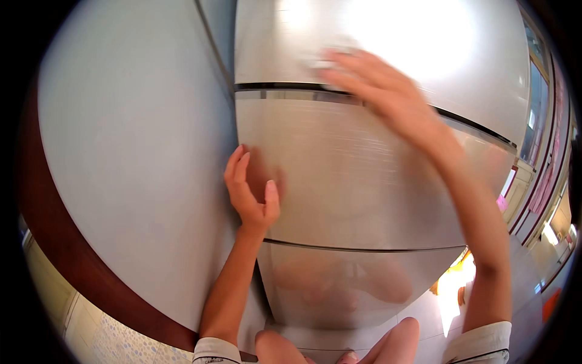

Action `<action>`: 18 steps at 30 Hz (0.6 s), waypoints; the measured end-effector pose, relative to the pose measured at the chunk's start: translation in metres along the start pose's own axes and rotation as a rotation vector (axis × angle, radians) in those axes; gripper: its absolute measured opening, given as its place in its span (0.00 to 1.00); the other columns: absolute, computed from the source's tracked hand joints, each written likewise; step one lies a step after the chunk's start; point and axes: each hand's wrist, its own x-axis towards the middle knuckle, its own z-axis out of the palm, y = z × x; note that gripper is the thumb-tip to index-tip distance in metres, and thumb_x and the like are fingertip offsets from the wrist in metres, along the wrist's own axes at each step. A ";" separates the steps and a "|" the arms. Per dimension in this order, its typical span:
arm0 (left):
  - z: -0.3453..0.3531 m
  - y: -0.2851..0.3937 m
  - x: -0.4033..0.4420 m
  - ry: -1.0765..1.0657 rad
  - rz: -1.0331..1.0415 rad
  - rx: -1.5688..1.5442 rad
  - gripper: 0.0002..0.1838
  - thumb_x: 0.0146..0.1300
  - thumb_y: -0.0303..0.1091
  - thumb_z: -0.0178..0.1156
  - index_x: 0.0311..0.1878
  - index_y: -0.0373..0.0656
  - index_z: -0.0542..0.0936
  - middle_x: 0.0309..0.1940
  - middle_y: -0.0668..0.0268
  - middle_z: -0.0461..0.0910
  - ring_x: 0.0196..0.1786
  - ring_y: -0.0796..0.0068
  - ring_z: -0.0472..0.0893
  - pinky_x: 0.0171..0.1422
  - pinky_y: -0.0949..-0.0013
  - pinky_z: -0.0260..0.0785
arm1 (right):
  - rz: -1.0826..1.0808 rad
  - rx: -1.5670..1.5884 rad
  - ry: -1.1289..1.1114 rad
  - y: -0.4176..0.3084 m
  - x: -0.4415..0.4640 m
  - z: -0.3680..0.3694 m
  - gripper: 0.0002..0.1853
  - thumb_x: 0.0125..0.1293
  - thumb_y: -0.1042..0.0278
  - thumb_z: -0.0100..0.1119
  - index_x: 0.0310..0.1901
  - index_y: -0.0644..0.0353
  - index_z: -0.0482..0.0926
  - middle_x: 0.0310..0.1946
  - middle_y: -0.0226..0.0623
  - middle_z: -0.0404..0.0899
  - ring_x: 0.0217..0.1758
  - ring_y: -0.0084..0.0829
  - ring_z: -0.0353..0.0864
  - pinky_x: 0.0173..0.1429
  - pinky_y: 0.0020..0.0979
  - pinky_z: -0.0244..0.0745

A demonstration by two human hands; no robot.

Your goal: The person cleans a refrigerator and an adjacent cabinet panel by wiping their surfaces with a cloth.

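Observation:
A silvery metal refrigerator (357, 170) with a shiny, reflective front stands before me, its doors split by dark horizontal gaps. My right hand (388, 91) is at the upper door (291, 42), just above the upper gap, fingers stretched out to the left and blurred by motion. A whitish smear shows around its fingertips; I cannot make out what it is. Lower down, my left hand (251, 194) is by the left edge of the middle door, its fingers curved and the thumb apart, holding nothing. Its reflection shows on the metal.
A pale grey-blue panel (139, 151) with a dark reddish-brown edge (60, 242) stands close on the left. My bare knees (400, 340) are below, over a tiled floor (418, 315). Windows (536, 115) and a pink curtain (548, 158) are at the far right.

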 end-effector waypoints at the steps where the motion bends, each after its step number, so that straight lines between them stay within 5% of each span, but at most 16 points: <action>1: -0.002 0.000 0.000 -0.006 0.000 0.024 0.28 0.56 0.31 0.51 0.60 0.31 0.63 0.61 0.47 0.62 0.62 0.53 0.63 0.66 0.57 0.55 | 0.082 -0.025 -0.049 0.004 -0.021 -0.017 0.25 0.59 0.79 0.47 0.59 0.51 0.71 0.65 0.31 0.64 0.66 0.39 0.64 0.68 0.35 0.63; 6: 0.000 -0.005 0.000 0.012 0.013 -0.015 0.29 0.55 0.34 0.52 0.60 0.32 0.63 0.62 0.45 0.61 0.62 0.50 0.63 0.65 0.55 0.55 | 0.169 -0.140 0.052 0.005 -0.049 -0.030 0.31 0.49 0.90 0.51 0.56 0.54 0.73 0.60 0.31 0.70 0.60 0.42 0.71 0.66 0.39 0.65; 15: -0.002 -0.003 0.000 0.003 0.008 0.009 0.28 0.60 0.39 0.51 0.61 0.32 0.63 0.61 0.45 0.61 0.62 0.49 0.63 0.66 0.55 0.56 | -0.024 -0.107 0.304 -0.045 0.079 0.070 0.17 0.57 0.74 0.50 0.50 0.60 0.74 0.57 0.36 0.71 0.64 0.40 0.65 0.69 0.35 0.60; 18: -0.001 -0.004 0.000 0.003 0.011 0.029 0.26 0.62 0.36 0.48 0.61 0.32 0.62 0.62 0.47 0.61 0.63 0.50 0.63 0.67 0.55 0.54 | -0.066 -0.036 0.155 -0.036 0.066 0.052 0.20 0.56 0.74 0.51 0.53 0.58 0.74 0.59 0.35 0.69 0.64 0.40 0.65 0.68 0.34 0.62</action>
